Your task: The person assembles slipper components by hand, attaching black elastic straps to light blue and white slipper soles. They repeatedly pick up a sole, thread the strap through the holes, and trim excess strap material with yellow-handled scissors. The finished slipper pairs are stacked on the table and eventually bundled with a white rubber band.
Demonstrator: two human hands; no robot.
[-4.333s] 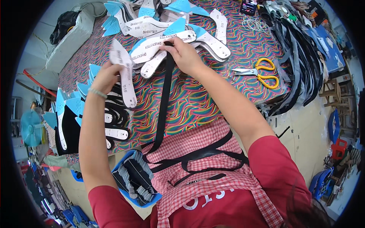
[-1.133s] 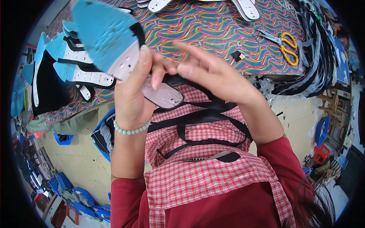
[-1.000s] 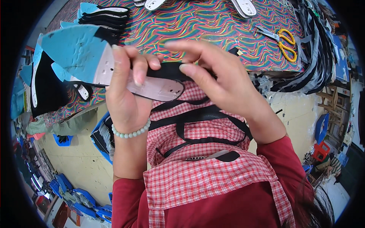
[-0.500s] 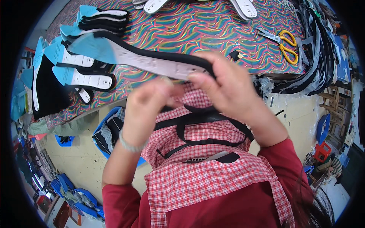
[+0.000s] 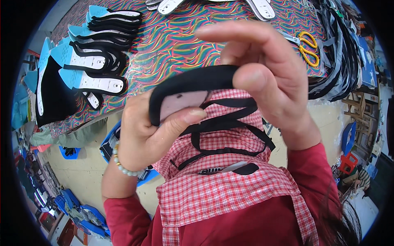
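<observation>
A shoe insole [image 5: 182, 102] with a pinkish-white face and a thick black rim is held up in front of my apron, its rounded end curving toward my left. My left hand [image 5: 145, 125] is closed around that end, thumb across the pale face. The far black part of the rim runs behind the thumb of my right hand [image 5: 273, 76]. That hand's index finger stretches out above the insole; another finger seems to go behind the rim. The rest of the insole is hidden by my right hand.
Several blue-and-white insoles with black edges [image 5: 96, 84] lie piled at the table's left. Yellow-handled scissors [image 5: 307, 49] lie at the right, beside hanging black strips [image 5: 342, 61]. More white insoles [image 5: 262, 9] lie at the far edge. A blue crate [image 5: 147, 177] stands below the table.
The insole has swung round, so its pale, rounded end now sits in my left hand. My right hand has risen and lifted its index finger.
</observation>
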